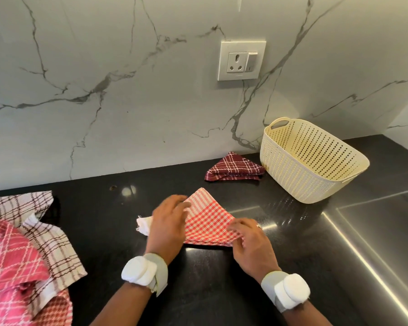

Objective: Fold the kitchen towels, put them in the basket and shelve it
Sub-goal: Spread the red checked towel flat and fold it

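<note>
Here, from the head view, the red checked towel [209, 220] lies folded to a triangle on the black worktop [222, 278], likely being flattened. The left hand [169, 225] presses it with straight fingers, its grip released; the right hand [250, 243] pinches the near corner. The basket [292, 182] waits nearby.

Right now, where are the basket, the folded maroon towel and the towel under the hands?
basket [292, 175]: head view, front wall.
folded maroon towel [233, 167]: head view, top face.
red checked towel [207, 220]: head view, middle, between hands.
</note>
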{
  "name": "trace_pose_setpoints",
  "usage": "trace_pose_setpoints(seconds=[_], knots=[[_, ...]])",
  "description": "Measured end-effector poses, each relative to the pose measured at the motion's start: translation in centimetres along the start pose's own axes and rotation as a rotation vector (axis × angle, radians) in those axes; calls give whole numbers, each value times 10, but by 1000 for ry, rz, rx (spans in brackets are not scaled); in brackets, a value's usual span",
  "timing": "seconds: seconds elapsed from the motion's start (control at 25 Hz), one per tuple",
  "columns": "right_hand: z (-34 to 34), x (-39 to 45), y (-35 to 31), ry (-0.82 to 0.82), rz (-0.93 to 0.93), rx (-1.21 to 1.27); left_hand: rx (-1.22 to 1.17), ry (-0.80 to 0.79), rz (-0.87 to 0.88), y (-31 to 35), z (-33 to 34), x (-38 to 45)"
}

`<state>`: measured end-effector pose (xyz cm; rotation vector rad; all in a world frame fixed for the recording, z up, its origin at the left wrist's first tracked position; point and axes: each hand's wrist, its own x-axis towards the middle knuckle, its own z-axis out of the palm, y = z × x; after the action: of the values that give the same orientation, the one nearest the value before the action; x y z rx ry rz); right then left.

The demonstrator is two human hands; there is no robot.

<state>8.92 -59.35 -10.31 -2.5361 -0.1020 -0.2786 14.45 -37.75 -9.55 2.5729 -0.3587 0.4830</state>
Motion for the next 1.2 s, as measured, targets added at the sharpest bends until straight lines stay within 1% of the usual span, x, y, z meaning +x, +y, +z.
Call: trace_pose_setpoints(seconds=[0.04,0.08,0.12,0.2,0.24,0.28,0.32,0.4,0.52,0.6,0.76,0.92,1.04,1.08,1.16,1.2], knots=[[1,11,-10,37,-14,7,-34,-104,90,8,6,10],[6,22,-20,38,-35,6,-60,-200,151,12,14,18],[12,31,-27,0,-57,1,-55,-284,192,11,23,26],[32,43,-31,-146,-61,3,55,-445,215,0,41,33],[40,46,-28,-213,-62,-39,126,-512,206,-6,48,34],[49,47,-21,-239,-91,-122,188,-557,193,-11,51,34],[56,46,-13,-261,-119,-205,234,-570,179,-13,55,35],[61,47,-5,-296,-95,-307,283,-562,163,-14,60,34],[58,44,-1,-266,-55,-374,307,-560,139,-14,63,32],[56,37,5,-264,-28,-376,309,-574,128,-13,63,32],[42,24,9,-275,83,-411,300,-583,120,-13,61,32],[30,3,23,-289,187,-429,336,-584,144,-12,53,24],[21,-14,31,-291,243,-419,339,-578,117,-12,45,15],[18,-20,33,-290,250,-417,344,-567,112,-12,44,10],[11,-29,34,-291,261,-431,379,-491,145,-13,36,-10],[9,-30,35,-300,277,-434,389,-489,140,-16,31,-23]])
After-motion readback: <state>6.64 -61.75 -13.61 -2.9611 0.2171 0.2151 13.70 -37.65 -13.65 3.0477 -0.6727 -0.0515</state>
